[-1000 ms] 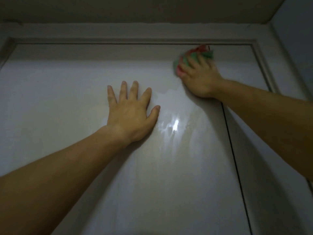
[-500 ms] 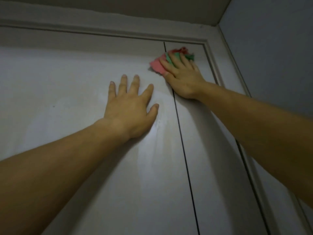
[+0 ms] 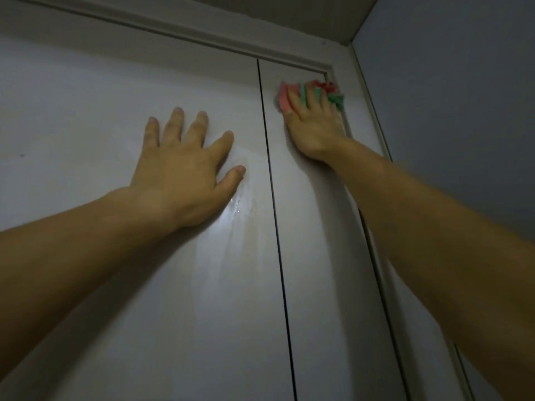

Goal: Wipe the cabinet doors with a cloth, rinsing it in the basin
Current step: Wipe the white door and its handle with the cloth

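The right grip (image 3: 314, 127) lies flat against the upper part of the right cabinet door (image 3: 318, 256), its fingers (image 3: 311, 96) spread and fairly straight over a cloth (image 3: 285, 96), pressing it to the panel rather than pinching it. The cloth is bunched, pink on its left side and green with a little red on its right, and it shows between and beyond the fingers. It sits high on the right door, just under the top frame (image 3: 173, 27) and close to the door's upper right corner. Whether the thumb is tucked under the cloth I cannot tell.

The left grip (image 3: 185, 175) holds nothing. It rests palm-down on the left cabinet door (image 3: 72, 125) with all five fingers splayed, the thumb tip near the dark gap (image 3: 278, 241) that runs between the two doors. The two hands are apart, one on each side of that gap, the right one higher.

Below and beside the left thumb a wet streak (image 3: 220, 256) runs down the left door, with a bright glint at its top. Both bare forearms reach up from the lower corners. Beyond the doors, a blue-grey wall (image 3: 448, 125) stands to the right and a strip of ceiling (image 3: 289, 13) shows above the frame; the whole scene is dim.
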`<state>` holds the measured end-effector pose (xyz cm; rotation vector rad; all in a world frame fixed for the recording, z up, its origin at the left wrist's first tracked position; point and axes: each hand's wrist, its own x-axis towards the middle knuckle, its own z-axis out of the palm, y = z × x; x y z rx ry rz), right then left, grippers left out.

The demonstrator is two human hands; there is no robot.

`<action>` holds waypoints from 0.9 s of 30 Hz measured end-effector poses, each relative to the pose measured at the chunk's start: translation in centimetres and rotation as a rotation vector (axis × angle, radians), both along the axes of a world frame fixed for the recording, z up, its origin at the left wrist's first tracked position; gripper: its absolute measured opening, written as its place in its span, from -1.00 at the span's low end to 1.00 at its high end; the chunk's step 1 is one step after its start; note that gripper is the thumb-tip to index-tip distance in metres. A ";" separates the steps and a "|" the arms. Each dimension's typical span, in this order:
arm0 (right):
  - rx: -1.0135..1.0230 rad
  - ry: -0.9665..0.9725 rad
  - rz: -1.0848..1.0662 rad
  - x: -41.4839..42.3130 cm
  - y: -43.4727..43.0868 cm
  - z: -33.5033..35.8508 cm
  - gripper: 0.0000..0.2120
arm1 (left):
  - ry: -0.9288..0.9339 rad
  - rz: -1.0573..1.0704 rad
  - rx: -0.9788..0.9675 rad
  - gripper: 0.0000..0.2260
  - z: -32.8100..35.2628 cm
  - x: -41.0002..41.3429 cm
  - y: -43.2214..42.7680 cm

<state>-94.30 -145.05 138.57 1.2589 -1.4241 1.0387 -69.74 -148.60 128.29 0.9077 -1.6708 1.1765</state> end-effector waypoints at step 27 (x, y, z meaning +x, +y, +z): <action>0.061 0.318 -0.026 5.4 0.1 -6.5 -0.46 | -0.026 -0.099 0.024 -0.28 -3.7 3.9 0.6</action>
